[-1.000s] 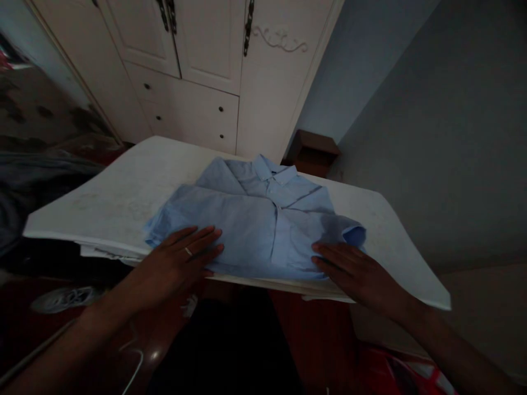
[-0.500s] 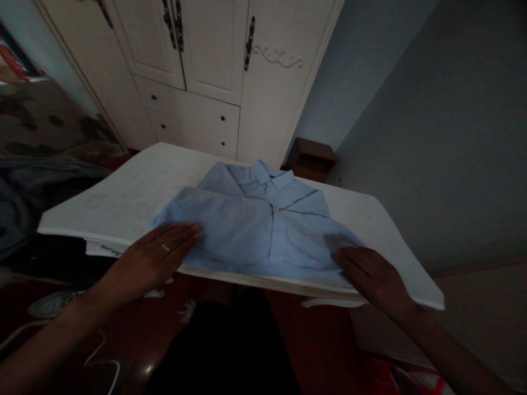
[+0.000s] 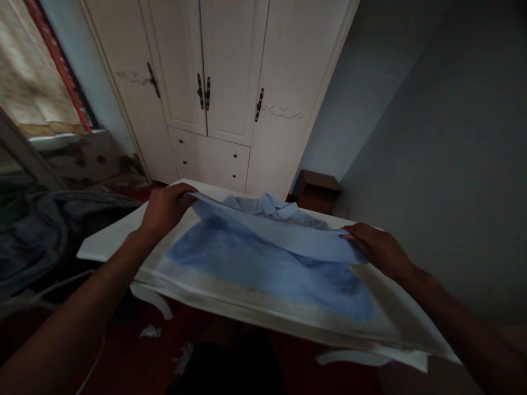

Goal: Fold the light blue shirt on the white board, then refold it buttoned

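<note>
Head view: blue shirt (image 3: 263,269) on white table (image 3: 109,236), one edge raised between two hands.
Left hand (image 3: 164,211), fingers pinching the raised strip (image 3: 284,235) toward the table's left end; right hand (image 3: 381,249), fingers pinching it toward the table's right end; neither nearer. Strip's long axis follows the table's length; collar (image 3: 267,205) beyond it, near the table's far edge. Pale blue cloth, pointed collar; lower part blurred.

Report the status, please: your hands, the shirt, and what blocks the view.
Left grip and right grip both holding raised edge of blue shirt. Collar at far side of white table. Raised edge partly hides cloth behind it.
</note>
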The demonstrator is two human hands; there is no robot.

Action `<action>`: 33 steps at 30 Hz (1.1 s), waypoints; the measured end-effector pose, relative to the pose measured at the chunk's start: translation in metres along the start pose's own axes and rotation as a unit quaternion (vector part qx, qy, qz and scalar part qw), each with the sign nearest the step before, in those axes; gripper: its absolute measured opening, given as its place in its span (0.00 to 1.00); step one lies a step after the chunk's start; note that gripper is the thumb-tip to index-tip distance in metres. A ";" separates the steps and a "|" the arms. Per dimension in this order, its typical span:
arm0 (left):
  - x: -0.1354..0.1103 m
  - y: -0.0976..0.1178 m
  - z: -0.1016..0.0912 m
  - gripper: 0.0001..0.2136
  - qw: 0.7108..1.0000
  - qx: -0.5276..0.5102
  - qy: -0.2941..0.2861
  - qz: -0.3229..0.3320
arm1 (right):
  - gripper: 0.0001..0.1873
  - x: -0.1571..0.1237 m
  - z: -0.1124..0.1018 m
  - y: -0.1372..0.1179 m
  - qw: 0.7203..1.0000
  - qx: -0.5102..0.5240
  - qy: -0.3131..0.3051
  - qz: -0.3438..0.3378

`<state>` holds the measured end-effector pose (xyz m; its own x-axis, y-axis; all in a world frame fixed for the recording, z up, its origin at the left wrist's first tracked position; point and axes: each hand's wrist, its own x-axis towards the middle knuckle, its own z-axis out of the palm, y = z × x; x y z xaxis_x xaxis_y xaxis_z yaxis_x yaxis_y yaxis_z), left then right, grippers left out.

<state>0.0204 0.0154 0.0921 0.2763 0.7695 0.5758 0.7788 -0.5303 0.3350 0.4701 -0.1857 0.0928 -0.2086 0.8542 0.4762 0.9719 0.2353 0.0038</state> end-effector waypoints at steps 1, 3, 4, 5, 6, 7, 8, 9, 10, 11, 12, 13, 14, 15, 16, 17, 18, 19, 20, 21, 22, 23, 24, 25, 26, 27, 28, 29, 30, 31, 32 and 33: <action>0.018 0.004 0.004 0.14 1.000 -0.004 -0.011 -0.003 | 0.23 0.013 0.002 0.008 1.000 0.023 -0.012 0.013; 0.054 0.011 0.015 0.17 0.999 -0.022 -0.042 0.003 | 0.25 0.039 0.005 0.027 0.996 0.066 -0.039 0.054; 0.071 0.013 0.021 0.17 0.998 -0.034 -0.052 0.006 | 0.25 0.052 0.007 0.037 0.992 0.083 -0.049 0.079; 0.087 0.014 0.030 0.17 0.997 -0.050 -0.060 0.006 | 0.24 0.063 0.010 0.047 0.988 0.098 -0.055 0.104; 0.102 0.015 0.039 0.17 0.996 -0.067 -0.063 -0.002 | 0.23 0.073 0.014 0.058 0.984 0.111 -0.058 0.127; 0.117 0.014 0.051 0.17 0.995 -0.077 -0.061 -0.015 | 0.23 0.082 0.019 0.069 0.980 0.122 -0.061 0.147; 0.129 0.013 0.063 0.17 0.994 -0.087 -0.055 -0.030 | 0.22 0.090 0.027 0.080 0.975 0.133 -0.069 0.163; 0.140 0.010 0.077 0.18 0.993 -0.095 -0.054 -0.045 | 0.22 0.096 0.037 0.090 0.971 0.144 -0.081 0.175; 0.149 0.007 0.092 0.17 0.992 -0.101 -0.053 -0.060 | 0.22 0.100 0.049 0.100 0.966 0.155 -0.097 0.184; 0.156 0.004 0.107 0.16 0.990 -0.104 -0.052 -0.080 | 0.22 0.102 0.062 0.109 0.960 0.166 -0.116 0.192; 0.159 0.000 0.123 0.15 0.988 -0.108 -0.056 -0.094 | 0.22 0.103 0.076 0.117 0.955 0.177 -0.132 0.200; 0.161 -0.005 0.138 0.14 0.986 -0.113 -0.063 -0.104 | 0.22 0.102 0.090 0.124 0.949 0.188 -0.146 0.208; 0.160 -0.009 0.152 0.14 0.984 -0.120 -0.072 -0.111 | 0.22 0.100 0.103 0.129 0.944 0.197 -0.156 0.215; 0.158 -0.012 0.165 0.13 0.982 -0.126 -0.081 -0.116 | 0.22 0.098 0.114 0.134 0.940 0.206 -0.160 0.220; 0.155 -0.016 0.176 0.13 0.979 -0.135 -0.090 -0.120 | 0.23 0.095 0.123 0.138 0.937 0.213 -0.162 0.225; 0.152 -0.019 0.185 0.12 0.977 -0.144 -0.098 -0.122 | 0.25 0.091 0.130 0.141 0.935 0.221 -0.161 0.228; 0.150 -0.022 0.192 0.12 0.975 -0.156 -0.106 -0.122 | 0.26 0.088 0.133 0.143 0.933 0.228 -0.155 0.230; 0.148 -0.025 0.197 0.12 0.972 -0.168 -0.112 -0.120 | 0.28 0.085 0.135 0.146 0.933 0.235 -0.147 0.232; 0.146 -0.028 0.199 0.12 0.969 -0.182 -0.116 -0.118 | 0.29 0.082 0.134 0.148 0.933 0.240 -0.137 0.231; 0.146 -0.031 0.200 0.13 0.967 -0.194 -0.120 -0.117 | 0.30 0.078 0.131 0.150 0.934 0.242 -0.126 0.231; 0.147 -0.034 0.200 0.14 0.964 -0.205 -0.122 -0.118 | 0.30 0.075 0.128 0.151 0.936 0.238 -0.113 0.233; 0.147 -0.038 0.198 0.16 0.962 -0.213 -0.124 -0.120 | 0.30 0.072 0.125 0.153 0.939 0.230 -0.100 0.236; 0.148 -0.042 0.196 0.18 0.960 -0.218 -0.127 -0.124 | 0.30 0.069 0.122 0.154 0.942 0.218 -0.089 0.240; 0.149 -0.045 0.193 0.20 0.959 -0.219 -0.130 -0.128 | 0.30 0.067 0.121 0.156 0.944 0.207 -0.082 0.243; 0.150 -0.048 0.191 0.22 0.958 -0.217 -0.132 -0.131 | 0.30 0.065 0.121 0.157 0.946 0.197 -0.077 0.245; 0.150 -0.050 0.188 0.23 0.960 -0.210 -0.133 -0.131 | 0.31 0.063 0.122 0.158 0.947 0.190 -0.076 0.247; 0.150 -0.050 0.186 0.23 0.962 -0.201 -0.134 -0.128 | 0.31 0.062 0.123 0.159 0.946 0.185 -0.076 0.253; 0.149 -0.048 0.184 0.23 0.965 -0.191 -0.135 -0.121 | 0.32 0.062 0.125 0.159 0.944 0.179 -0.079 0.266; 0.147 -0.043 0.182 0.23 0.967 -0.181 -0.139 -0.111 | 0.33 0.062 0.125 0.159 0.939 0.171 -0.086 0.284; 0.144 -0.037 0.181 0.23 0.969 -0.175 -0.145 -0.100 | 0.33 0.062 0.125 0.158 0.933 0.164 -0.098 0.304; 0.140 -0.029 0.181 0.23 0.970 -0.171 -0.152 -0.081 | 0.32 0.062 0.123 0.157 0.927 0.163 -0.116 0.318; 0.136 -0.020 0.180 0.24 0.971 -0.165 -0.163 -0.051 | 0.32 0.062 0.119 0.156 0.920 0.171 -0.138 0.324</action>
<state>0.1438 0.1946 0.0289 0.4124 0.8676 0.2778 0.6031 -0.4886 0.6305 0.5957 -0.0409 0.0185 0.3366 0.9409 0.0385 0.8206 -0.2730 -0.5021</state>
